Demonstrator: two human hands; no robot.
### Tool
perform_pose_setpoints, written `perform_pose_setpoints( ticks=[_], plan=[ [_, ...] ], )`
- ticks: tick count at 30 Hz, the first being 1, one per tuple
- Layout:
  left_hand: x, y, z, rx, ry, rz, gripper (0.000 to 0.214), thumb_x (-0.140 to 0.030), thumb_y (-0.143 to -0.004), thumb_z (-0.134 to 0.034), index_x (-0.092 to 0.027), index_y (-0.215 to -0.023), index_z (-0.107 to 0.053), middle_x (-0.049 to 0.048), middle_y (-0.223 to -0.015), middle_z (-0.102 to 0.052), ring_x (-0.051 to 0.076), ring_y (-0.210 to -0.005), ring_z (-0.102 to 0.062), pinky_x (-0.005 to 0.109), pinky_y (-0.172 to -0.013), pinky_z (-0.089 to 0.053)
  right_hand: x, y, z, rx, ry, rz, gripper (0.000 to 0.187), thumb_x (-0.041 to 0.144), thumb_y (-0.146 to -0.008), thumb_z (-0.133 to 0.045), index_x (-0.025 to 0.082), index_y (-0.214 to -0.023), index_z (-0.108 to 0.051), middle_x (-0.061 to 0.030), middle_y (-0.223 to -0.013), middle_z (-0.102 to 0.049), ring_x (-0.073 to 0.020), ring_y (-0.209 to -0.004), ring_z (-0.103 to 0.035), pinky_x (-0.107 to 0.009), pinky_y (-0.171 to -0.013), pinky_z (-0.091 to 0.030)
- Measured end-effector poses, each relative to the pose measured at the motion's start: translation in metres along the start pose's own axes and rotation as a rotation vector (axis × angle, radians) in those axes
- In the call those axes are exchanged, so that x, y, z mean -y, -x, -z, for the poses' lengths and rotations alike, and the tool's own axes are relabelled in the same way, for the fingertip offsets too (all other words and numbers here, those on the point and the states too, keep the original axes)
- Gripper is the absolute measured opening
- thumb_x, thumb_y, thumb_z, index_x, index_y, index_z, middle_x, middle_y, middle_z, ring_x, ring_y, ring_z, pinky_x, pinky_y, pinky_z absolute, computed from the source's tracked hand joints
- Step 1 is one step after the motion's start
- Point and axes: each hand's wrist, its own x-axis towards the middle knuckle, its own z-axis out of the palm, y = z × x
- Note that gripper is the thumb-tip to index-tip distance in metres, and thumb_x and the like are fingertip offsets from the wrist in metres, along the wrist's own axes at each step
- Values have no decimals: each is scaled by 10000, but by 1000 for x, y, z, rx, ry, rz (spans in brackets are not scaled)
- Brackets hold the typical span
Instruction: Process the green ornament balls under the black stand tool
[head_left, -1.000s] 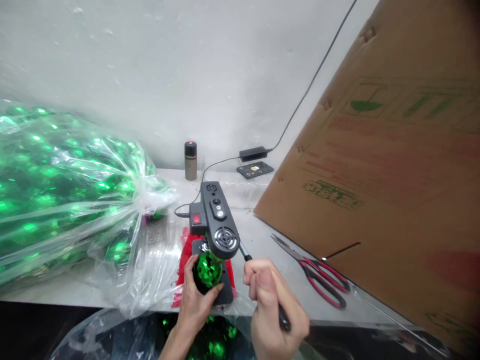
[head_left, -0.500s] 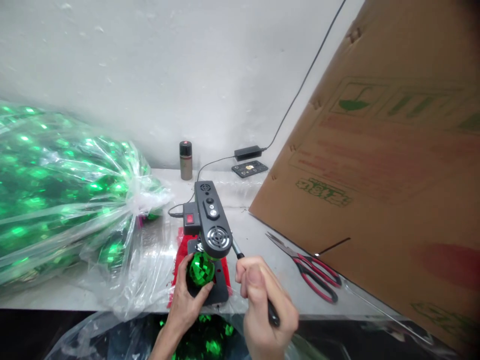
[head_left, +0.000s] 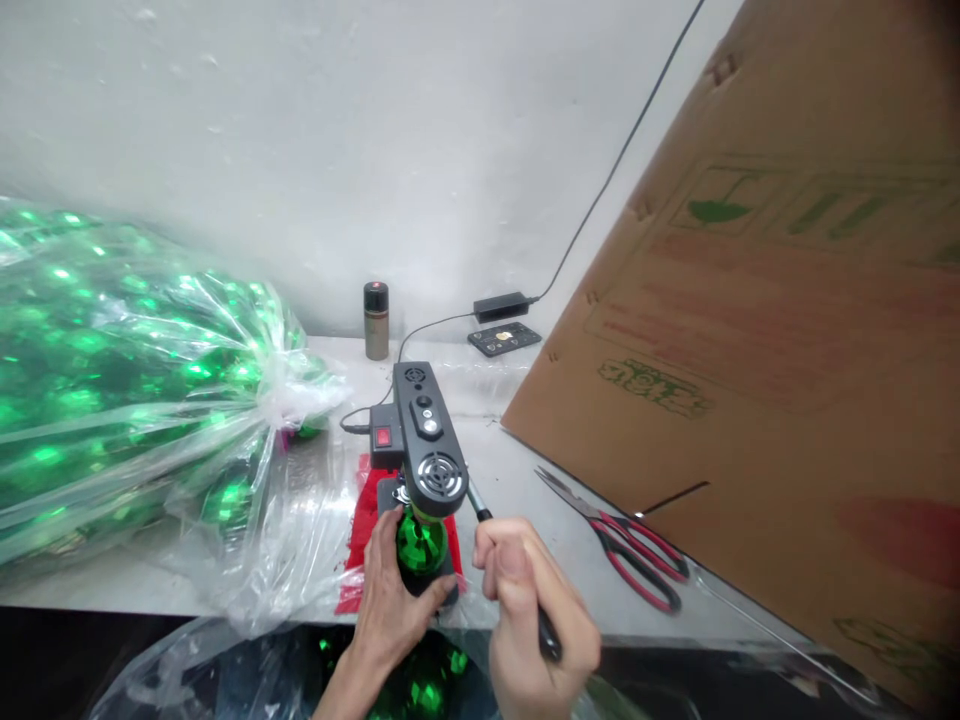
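A small black bench machine (head_left: 421, 438) with a red switch stands on a red mat at the table's front edge. My left hand (head_left: 390, 600) is closed round a green faceted ball (head_left: 418, 540) held under the machine's head, on its base plate. My right hand (head_left: 529, 610) is wrapped round the machine's black lever handle (head_left: 480, 510), thumb on top. The ball is partly hidden by my left fingers.
A big clear bag of green faceted balls (head_left: 127, 370) lies at the left. Red-handled scissors (head_left: 630, 550) rest to the right, beside a leaning cardboard sheet (head_left: 772, 320). A small canister (head_left: 376, 320), a power adapter (head_left: 501, 305) and a remote sit by the wall. Another bag of balls sits below the table edge.
My left hand has closed further over the ball, which sits lower under the machine head. My right hand stays on the lever, slightly lower.
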Motion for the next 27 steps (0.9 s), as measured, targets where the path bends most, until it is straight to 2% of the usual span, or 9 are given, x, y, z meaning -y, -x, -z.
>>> perform_pose_setpoints(
  ticks=[2,4,6,11,14,19,23,27],
  plan=[
    [-3,-3,0,-27,-4,49,895,-542,-798,-859,-181,-1548,-530,235,-1543,-652,469,-1458,-634,720,-1201,-529,0,0,0,2,2,4,323,59,-1108,-481,223,-835,-534,23,-730,-555,-100,-619,-553,-244,-561,-418],
    [-5,-6,-2,-58,-4,65,815,-547,-808,-837,-179,-1489,-580,218,-1454,-718,455,-1387,-689,709,-1169,-559,1,-1,0,6,2,10,319,52,-1109,-477,224,-846,-533,26,-736,-552,-97,-624,-552,-241,-563,-418],
    [-5,-7,-4,-83,1,43,746,-532,-809,-822,-181,-1433,-614,203,-1390,-755,440,-1330,-726,688,-1138,-589,2,-1,0,7,2,17,319,46,-1108,-476,224,-850,-534,25,-737,-552,-97,-628,-554,-239,-561,-423],
    [2,-7,-9,-123,-12,-49,724,-482,-793,-821,-160,-1408,-615,206,-1339,-782,420,-1240,-777,641,-1064,-646,-2,3,-2,-16,5,51,344,39,-1105,-468,218,-818,-533,19,-723,-556,-101,-608,-560,-252,-543,-416],
    [7,-7,-7,-122,-39,-72,730,-465,-800,-828,-154,-1425,-615,209,-1351,-780,425,-1249,-776,638,-1053,-654,-8,12,-4,-50,6,64,355,61,-1115,-458,213,-804,-539,17,-723,-569,-99,-586,-558,-260,-539,-409],
    [10,-7,-3,-42,-61,-81,734,-471,-799,-854,-168,-1432,-640,204,-1365,-777,425,-1244,-779,630,-1037,-667,-23,30,-5,-114,-27,46,373,113,-1129,-460,214,-781,-545,24,-706,-564,-106,-570,-556,-269,-547,-402],
    [6,-5,-8,-112,-70,-68,743,-442,-789,-836,-159,-1441,-620,201,-1355,-773,426,-1260,-767,646,-1061,-653,-27,36,-6,-128,-38,12,368,141,-1127,-487,213,-774,-567,22,-700,-568,-118,-576,-557,-281,-560,-403],
    [5,-2,-11,-109,-67,-79,725,-425,-807,-817,-161,-1447,-602,196,-1352,-774,418,-1266,-767,650,-1074,-649,-24,33,-7,-164,-3,8,400,155,-1131,-496,218,-739,-540,23,-674,-551,-121,-573,-549,-284,-556,-384]
  ],
)
